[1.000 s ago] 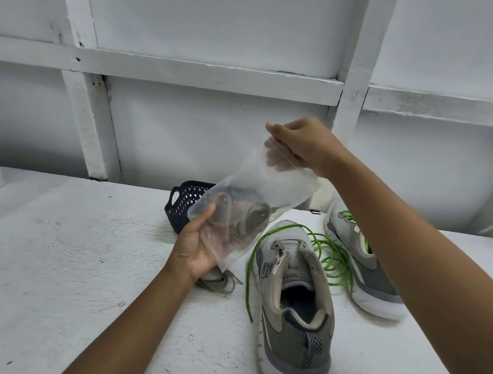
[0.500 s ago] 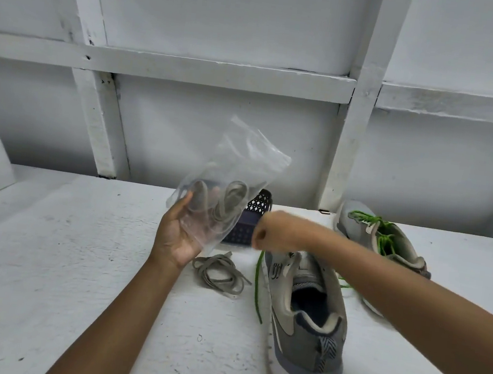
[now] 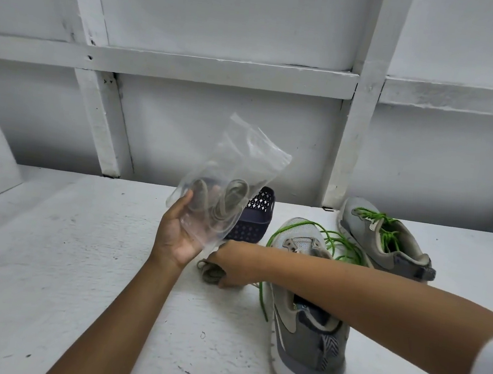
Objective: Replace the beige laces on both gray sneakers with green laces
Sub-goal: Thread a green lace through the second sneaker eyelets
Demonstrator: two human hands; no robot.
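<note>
the left hand (image 3: 178, 237) holds a clear zip bag (image 3: 241, 170) upright, up and to the left of the near gray sneaker (image 3: 306, 343). the thumb is on the front and the fingers are behind the lower half, clamped on the plastic. held that way, the bag's mouth is free and faces up, ready for something to be dropped in. a bagged beige lace (image 3: 227, 203) lies coiled in the bottom, just above the palm.

the right hand (image 3: 232, 266) reaches across the toe of the near gray sneaker, its forearm passing over the shoe. it rests on the white table (image 3: 73, 274) just left of that toe. its fingers are curled over a bunched loose beige lace (image 3: 211, 274) and look closed on it, though the fingertips are hidden underneath. this reads as gathering the second old lace so that it can join the first in the bag.

a green lace (image 3: 338, 241) loops loosely around the toe of the near gray sneaker, and one strand trails down the shoe's left side onto the table. whether it is threaded through any eyelets cannot be told, since the forearm covers them. the far gray sneaker (image 3: 387, 241) sits behind and to the right of the near one and has a threaded green lace (image 3: 385, 232) in it. a dark blue basket (image 3: 255, 222) stands behind and to the left of the near sneaker's toe, partly hidden by the bag.

in my judgement both beige laces are out, one shoe is done, and the near one is left to lace up.
</note>
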